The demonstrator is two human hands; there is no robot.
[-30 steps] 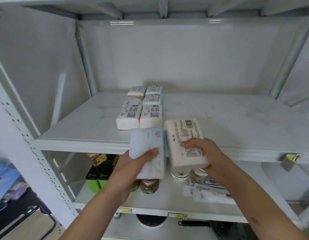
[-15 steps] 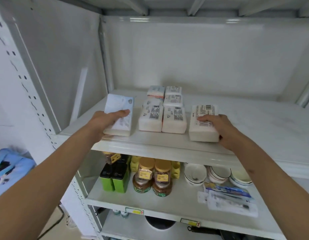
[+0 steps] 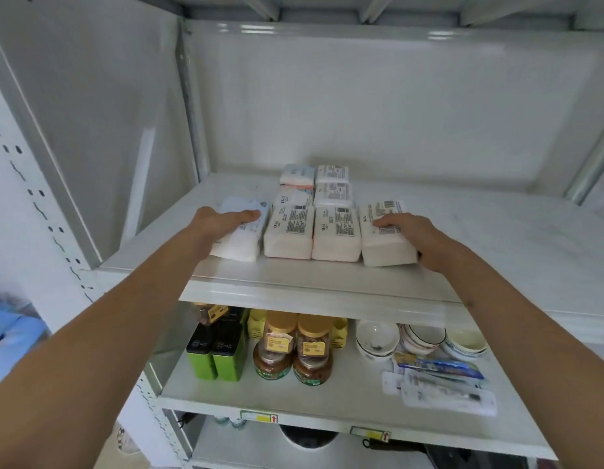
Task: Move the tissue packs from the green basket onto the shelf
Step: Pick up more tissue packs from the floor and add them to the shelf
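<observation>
White metal shelf, upper level: tissue packs in rows near the front edge, left end pack and right end pack flanking two middle front packs, four more packs behind. Left hand flat on top of left end pack, fingers straight; right hand over right end pack, fingers on top and curled round its side. Lower level: green tins, two jars, bowls.

I'm facing a white metal rack with perforated uprights, glossy white back panel catching glare from overhead light, blurry blue stuff off left.
</observation>
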